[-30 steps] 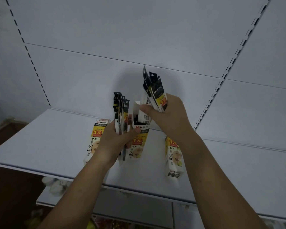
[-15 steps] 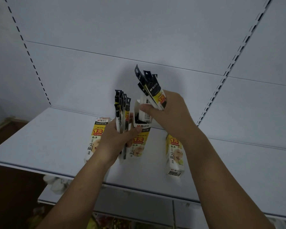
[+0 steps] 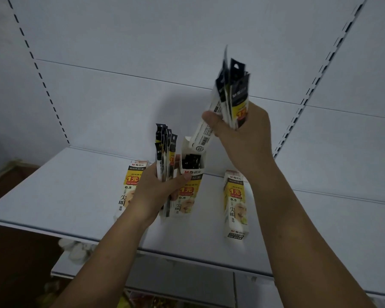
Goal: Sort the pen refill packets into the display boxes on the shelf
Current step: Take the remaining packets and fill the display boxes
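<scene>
Holding a bunch in each hand, the person stands at the shelf (image 3: 53, 196) with the middle box (image 3: 190, 192) open in front of them. The left hand (image 3: 156, 192) has its grip closed round an upright bunch of refill packets (image 3: 165, 152), and its thumb rests on the front of that box. The right hand (image 3: 242, 141) grips a second bunch (image 3: 238, 96), raised above the box and tilted, with the low end of one white packet back hanging just over the open mouth. Dark packet tops (image 3: 190, 161) already show inside.

Two more boxes stand on the shelf: the left box (image 3: 131, 185) partly behind the left wrist, the right box (image 3: 235, 203) apart on its own. Whether those two are open I cannot tell.

From where I stand, the step is feeding the raised bunch into the middle box. It would go best if the bunch were brought upright first and its lower ends squared together, since the packets are fanned and a stray corner could catch on the rim. The box looks like light card, so the left thumb should brace it against tipping. Then slide the packets down beside those already in, gently and without forcing.
</scene>
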Available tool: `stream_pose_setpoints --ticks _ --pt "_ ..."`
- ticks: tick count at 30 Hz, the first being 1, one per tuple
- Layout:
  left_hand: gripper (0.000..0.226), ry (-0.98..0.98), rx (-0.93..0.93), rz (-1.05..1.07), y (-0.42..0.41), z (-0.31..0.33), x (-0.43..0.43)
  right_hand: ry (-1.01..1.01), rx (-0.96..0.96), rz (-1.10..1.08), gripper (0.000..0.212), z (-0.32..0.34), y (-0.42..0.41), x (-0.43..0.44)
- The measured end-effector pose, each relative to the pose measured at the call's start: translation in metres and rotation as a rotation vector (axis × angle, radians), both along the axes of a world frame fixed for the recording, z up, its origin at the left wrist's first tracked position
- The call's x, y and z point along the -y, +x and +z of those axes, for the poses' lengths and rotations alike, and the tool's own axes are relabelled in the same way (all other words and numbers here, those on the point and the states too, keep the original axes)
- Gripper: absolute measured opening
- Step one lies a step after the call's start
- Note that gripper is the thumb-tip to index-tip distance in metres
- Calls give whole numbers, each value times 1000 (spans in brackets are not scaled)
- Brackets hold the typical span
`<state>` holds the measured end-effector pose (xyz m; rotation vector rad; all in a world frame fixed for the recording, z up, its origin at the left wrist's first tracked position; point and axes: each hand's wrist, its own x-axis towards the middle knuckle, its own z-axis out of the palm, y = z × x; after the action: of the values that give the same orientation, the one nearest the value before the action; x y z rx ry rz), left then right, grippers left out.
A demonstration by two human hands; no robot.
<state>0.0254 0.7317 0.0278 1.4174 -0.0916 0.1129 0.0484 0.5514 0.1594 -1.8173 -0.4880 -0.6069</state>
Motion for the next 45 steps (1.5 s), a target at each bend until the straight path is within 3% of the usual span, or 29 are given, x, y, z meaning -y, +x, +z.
stream_pose_setpoints --ticks 2,16,21,24,29,36,45 --pt "28 0 -11 2 0 0 -1 -22 -13 8 30 -3 5 -4" --pt "30 -38 -14 -29 5 -4 -5 -95 -78 118 21 -26 9 -10" --pt "33 -29 -10 -25 3 -4 -4 -150 -110 119 35 -28 14 -12" --pt "42 -36 -6 -18 2 -3 -3 -116 -71 86 38 -27 10 -14" --pt "28 -24 -14 -29 1 -2 -5 -32 29 1 24 -21 2 -12" --pt "29 -17 -18 -20 -3 2 -3 96 34 -63 28 -26 -4 -5" --pt "37 -7 17 62 -7 9 6 -79 189 -223 25 -28 -4 -12"
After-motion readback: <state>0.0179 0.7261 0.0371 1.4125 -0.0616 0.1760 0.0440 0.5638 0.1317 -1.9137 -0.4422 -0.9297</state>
